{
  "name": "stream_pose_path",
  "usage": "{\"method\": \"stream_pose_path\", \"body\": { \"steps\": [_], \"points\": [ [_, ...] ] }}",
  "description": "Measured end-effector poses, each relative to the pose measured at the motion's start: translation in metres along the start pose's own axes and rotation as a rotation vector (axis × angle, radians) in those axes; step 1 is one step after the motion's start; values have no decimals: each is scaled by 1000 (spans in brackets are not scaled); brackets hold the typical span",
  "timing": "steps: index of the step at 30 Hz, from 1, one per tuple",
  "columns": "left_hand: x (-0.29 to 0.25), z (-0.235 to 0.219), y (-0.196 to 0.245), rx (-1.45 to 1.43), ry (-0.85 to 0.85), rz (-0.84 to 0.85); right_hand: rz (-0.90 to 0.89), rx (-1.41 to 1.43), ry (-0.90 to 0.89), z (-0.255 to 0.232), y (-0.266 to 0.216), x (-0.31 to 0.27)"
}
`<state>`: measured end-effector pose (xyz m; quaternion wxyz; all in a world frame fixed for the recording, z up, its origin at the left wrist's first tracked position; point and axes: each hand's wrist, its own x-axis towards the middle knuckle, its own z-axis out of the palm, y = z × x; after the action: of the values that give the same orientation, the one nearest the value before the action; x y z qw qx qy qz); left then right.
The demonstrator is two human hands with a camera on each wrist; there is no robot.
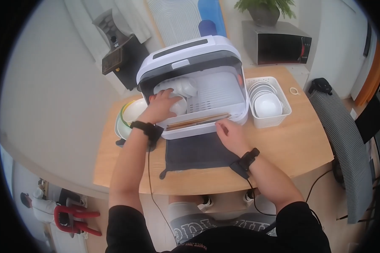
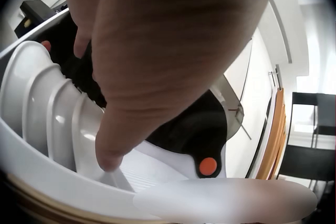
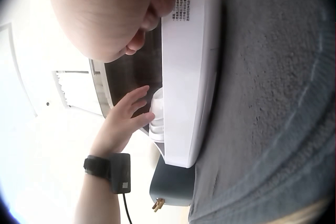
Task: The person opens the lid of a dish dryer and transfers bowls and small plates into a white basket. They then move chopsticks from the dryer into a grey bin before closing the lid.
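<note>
A white dish box (image 1: 179, 134) with a raised dark see-through lid stands on the table. Several white bowls (image 2: 63, 119) stand on edge in a row inside its left part. My left hand (image 1: 161, 106) reaches in over them, fingers spread, with the thumb (image 2: 111, 153) against the endmost bowl. My right hand (image 1: 232, 135) rests at the box's front rim, its fingers loosely curled and nothing seen in them. Beside it, several chopsticks (image 1: 198, 121) lie in the front trough.
A white basket (image 1: 272, 122) with stacked white bowls (image 1: 268, 104) stands right of the box. To its left are more dishes (image 1: 133, 111). A dark grey cloth (image 1: 194, 154) lies in front. Behind are a microwave (image 1: 278, 46) and a plant (image 1: 264, 10); a chair (image 1: 342, 139) is at the right.
</note>
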<state>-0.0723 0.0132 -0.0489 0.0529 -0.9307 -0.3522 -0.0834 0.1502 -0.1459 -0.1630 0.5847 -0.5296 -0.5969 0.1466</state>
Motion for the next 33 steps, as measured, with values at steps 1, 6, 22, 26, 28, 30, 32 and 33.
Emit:
{"method": "stream_pose_path", "body": {
  "steps": [1,6,22,26,28,30,32,33],
  "points": [
    [6,-7,-2,59,-130,-19,4,5,7,-1,-1,0],
    [30,-5,-10,74,-425,15,-65,-26,16,-2,2,1],
    [-20,-32,67,-1088,-276,16,-124,75,124,-3,-13,4],
    [-29,1,85,-1186,-345,23,-322,-74,173,-6,6,4],
    [-27,1,83,-1227,-333,40,-234,-65,176,-7,8,3],
    [-18,-16,71,-942,-245,49,-107,-30,157,-4,6,3],
    [-8,-29,47,-655,-165,61,25,7,144,-4,5,1],
    [0,-30,30,-510,-138,57,83,43,116,-6,6,3]
  ]
}}
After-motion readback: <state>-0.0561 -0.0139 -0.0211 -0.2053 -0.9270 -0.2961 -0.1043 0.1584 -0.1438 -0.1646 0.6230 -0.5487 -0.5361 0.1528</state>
